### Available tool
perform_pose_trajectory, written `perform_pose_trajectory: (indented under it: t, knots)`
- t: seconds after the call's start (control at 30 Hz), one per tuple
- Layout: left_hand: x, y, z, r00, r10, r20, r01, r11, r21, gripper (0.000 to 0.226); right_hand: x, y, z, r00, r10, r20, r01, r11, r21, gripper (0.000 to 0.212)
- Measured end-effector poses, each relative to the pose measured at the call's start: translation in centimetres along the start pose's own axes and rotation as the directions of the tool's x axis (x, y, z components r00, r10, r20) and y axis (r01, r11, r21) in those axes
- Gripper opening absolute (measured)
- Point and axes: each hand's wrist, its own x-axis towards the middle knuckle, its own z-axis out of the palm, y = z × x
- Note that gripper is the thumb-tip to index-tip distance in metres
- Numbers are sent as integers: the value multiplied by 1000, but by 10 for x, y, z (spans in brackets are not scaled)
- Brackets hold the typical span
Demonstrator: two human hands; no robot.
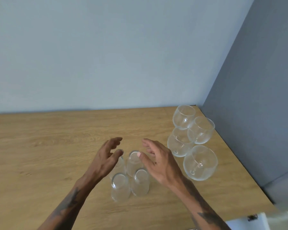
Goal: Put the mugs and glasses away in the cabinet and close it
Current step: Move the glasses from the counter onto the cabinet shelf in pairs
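Observation:
Several small clear tumblers stand upside down in a tight cluster on the wooden shelf [56, 146]: one at front left [120, 187], one at front right [140, 182], one behind them [133, 161], and another partly hidden under my left hand [106, 157]. My left hand hovers over the cluster's left side, fingers spread and empty. My right hand [158, 161] hovers over its right side, also spread, holding nothing. Several round stemless wine glasses [200, 162] stand upright at the right, near the corner.
A pale blue back wall rises behind the shelf and a grey side panel [256, 97] closes it on the right. A white cabinet door edge with a hinge [252, 218] shows at the bottom right. The shelf's left part is bare wood.

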Motion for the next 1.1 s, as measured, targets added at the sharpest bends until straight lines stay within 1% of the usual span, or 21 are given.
perform_pose_trajectory:
  t: [0.03, 0.07, 0.1, 0.13, 0.17, 0.2, 0.23, 0.27, 0.3, 0.33, 0.37, 0.4, 0.43, 0.53, 0.57, 0.73, 0.87, 0.93, 0.97, 1.03, 1.1]
  knots:
    - [6, 15, 4, 998, 63, 3, -63, 998, 24, 48, -12, -7, -17, 991, -75, -113, 78, 997, 22, 41]
    - [13, 31, 10, 992, 122, 26, -123, 991, 43, 48, -26, -9, -36, 963, -133, -234, 139, 990, 8, 33]
    - [19, 49, 18, 984, 167, 65, -170, 984, 51, 51, -41, -9, -55, 922, -168, -349, 166, 986, -36, 30]
    - [25, 66, 29, 974, 197, 112, -204, 978, 49, 57, -55, -4, -73, 876, -174, -450, 151, 985, -87, 29]
    - [32, 82, 40, 963, 217, 163, -227, 973, 45, 64, -68, 4, -89, 833, -150, -533, 99, 987, -123, 33]
    - [38, 95, 53, 951, 225, 214, -239, 970, 42, 72, -81, 16, -101, 802, -89, -591, 23, 993, -118, 41]
    - [46, 106, 65, 939, 218, 267, -236, 971, 36, 81, -91, 29, -110, 794, 7, -608, -63, 996, -70, 55]
    - [52, 114, 78, 926, 200, 320, -220, 975, 25, 90, -99, 43, -114, 813, 122, -569, -145, 989, 4, 74]
    - [58, 120, 89, 912, 177, 371, -194, 981, 9, 98, -105, 57, -114, 845, 225, -486, -218, 973, 71, 95]
    - [62, 124, 100, 898, 153, 413, -165, 986, -8, 104, -108, 69, -112, 870, 309, -383, -284, 951, 122, 110]
    - [65, 126, 109, 887, 137, 440, -141, 990, -24, 106, -107, 78, -107, 889, 358, -287, -327, 933, 151, 119]
    - [67, 125, 116, 885, 129, 448, -125, 991, -39, 106, -105, 85, -102, 905, 363, -222, -333, 929, 162, 122]
    - [67, 122, 121, 890, 127, 437, -116, 992, -52, 104, -102, 92, -97, 921, 338, -192, -309, 936, 166, 120]
    - [59, 113, 117, 920, 134, 368, -124, 991, -51, 99, -89, 108, -92, 946, 261, -190, -238, 961, 140, 101]
    - [54, 109, 112, 929, 133, 344, -128, 991, -36, 100, -85, 112, -94, 951, 247, -186, -225, 965, 135, 97]
    - [5, 93, 93, 978, 97, 184, -102, 995, 20, 95, -66, 132, -114, 974, 184, -133, -167, 977, 131, 91]
    - [-32, 90, 105, 993, 101, 53, -102, 995, 9, 93, -55, 138, -115, 992, 120, -41, -114, 985, 130, 92]
    - [-40, 94, 112, 994, 112, 5, -112, 994, 4, 94, -53, 140, -111, 996, 85, -31, -79, 985, 150, 95]
    - [-42, 96, 114, 994, 112, -5, -112, 994, 1, 96, -53, 141, -110, 997, 70, -32, -64, 985, 163, 95]
    - [-44, 98, 112, 994, 109, 19, -109, 994, -14, 104, -53, 141, -112, 999, 40, -17, -36, 979, 199, 96]
    - [-44, 103, 102, 996, 84, 24, -80, 989, -123, 106, -56, 142, -121, 1000, 24, 19, -28, 970, 240, 103]
